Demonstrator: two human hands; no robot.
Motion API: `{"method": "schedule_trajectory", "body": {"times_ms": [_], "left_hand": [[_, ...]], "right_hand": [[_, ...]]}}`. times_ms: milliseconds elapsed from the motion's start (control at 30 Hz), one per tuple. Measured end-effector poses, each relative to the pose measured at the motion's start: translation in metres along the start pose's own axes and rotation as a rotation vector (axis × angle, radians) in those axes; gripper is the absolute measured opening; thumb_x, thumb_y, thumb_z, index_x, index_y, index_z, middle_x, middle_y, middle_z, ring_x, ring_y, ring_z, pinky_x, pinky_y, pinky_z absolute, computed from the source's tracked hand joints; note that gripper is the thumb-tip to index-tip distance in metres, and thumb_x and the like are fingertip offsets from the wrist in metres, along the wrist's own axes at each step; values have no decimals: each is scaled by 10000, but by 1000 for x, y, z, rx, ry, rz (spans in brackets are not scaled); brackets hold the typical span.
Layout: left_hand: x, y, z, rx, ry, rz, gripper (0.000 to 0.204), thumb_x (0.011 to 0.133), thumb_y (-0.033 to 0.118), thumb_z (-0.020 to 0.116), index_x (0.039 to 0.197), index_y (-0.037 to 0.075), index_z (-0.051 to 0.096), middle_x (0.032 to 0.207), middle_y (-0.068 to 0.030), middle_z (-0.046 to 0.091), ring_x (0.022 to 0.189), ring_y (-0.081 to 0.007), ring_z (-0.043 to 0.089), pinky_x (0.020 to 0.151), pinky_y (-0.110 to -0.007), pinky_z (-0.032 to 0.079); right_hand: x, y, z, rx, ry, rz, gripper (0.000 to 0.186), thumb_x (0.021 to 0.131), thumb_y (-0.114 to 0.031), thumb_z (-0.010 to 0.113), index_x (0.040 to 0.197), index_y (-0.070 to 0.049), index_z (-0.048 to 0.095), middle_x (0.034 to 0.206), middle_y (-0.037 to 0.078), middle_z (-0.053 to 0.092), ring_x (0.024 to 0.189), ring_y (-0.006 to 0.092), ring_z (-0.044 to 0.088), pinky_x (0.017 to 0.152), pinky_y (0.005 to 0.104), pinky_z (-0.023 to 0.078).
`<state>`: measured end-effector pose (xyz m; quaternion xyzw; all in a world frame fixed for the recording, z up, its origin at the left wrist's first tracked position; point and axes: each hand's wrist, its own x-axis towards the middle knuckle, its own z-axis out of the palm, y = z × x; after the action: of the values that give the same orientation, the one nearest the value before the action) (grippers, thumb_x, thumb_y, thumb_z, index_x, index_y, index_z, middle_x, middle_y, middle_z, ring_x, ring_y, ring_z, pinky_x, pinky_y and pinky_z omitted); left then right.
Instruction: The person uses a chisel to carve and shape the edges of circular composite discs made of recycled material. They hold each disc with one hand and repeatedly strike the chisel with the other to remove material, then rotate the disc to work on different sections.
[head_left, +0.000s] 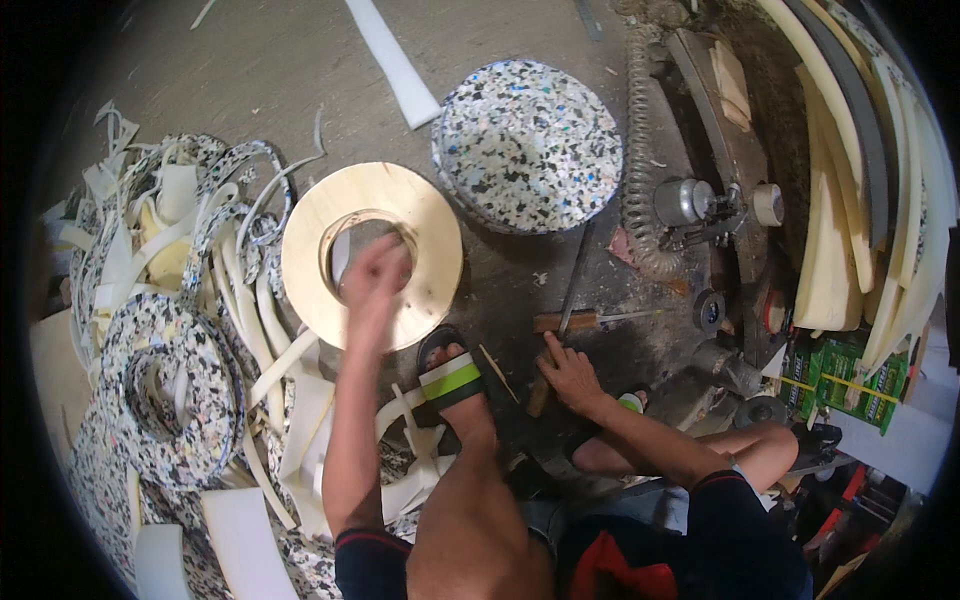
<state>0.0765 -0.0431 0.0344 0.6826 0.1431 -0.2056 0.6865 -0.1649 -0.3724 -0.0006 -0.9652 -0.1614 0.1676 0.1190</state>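
Observation:
My left hand (378, 270), smeared by motion, is over a pale wooden ring (433, 240) with a round hole, lying on the ground. What its fingers do, I cannot make out. My right hand (572, 380) reaches down with fingers stretched out, touching or just above a wooden handle (538, 397). A long, narrow dark blade (576, 275) runs away from that handle, partly covered. Across it lies another tool with a brown wooden handle (565, 322) and a thin metal shaft (630, 316). Beyond the ring stands a round block of speckled foam (530, 145).
Foam strips and offcuts (170, 220) pile up on the left, around a speckled foam ring (170, 390). A white strip (393, 62) lies at the far side. To the right are a coiled hose (640, 150), a spray gun (690, 205) and curved foam sheets (830, 220). My sandalled foot (450, 375) is near the ring.

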Motion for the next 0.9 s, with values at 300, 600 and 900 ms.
{"method": "schedule_trajectory", "body": {"times_ms": [300,600,900], "left_hand": [[67,6,185,-427,55,-366,873,870,415,835,1472,-21,378,1394,-220,551,1276,-395,522,1045,-660,422],[55,57,191,-465,68,-8,520,830,170,828,1212,-8,523,1136,-154,636,1116,-295,604,919,-491,497],[-27,127,42,131,334,1083,226,903,90,706,1032,59,524,1362,-197,647,1335,-344,553,1106,-476,425]], "right_hand": [[-6,0,-19,38,-64,-73,489,850,-76,641,1339,-82,626,1611,219,397,1050,324,609,820,433,503],[7,-15,6,-93,-65,-14,490,845,-72,638,1335,-86,648,1533,220,486,1038,343,609,810,422,506],[2,-12,7,-60,16,2,557,784,-74,699,1338,-117,654,1569,228,428,1076,363,608,840,455,534]]}}
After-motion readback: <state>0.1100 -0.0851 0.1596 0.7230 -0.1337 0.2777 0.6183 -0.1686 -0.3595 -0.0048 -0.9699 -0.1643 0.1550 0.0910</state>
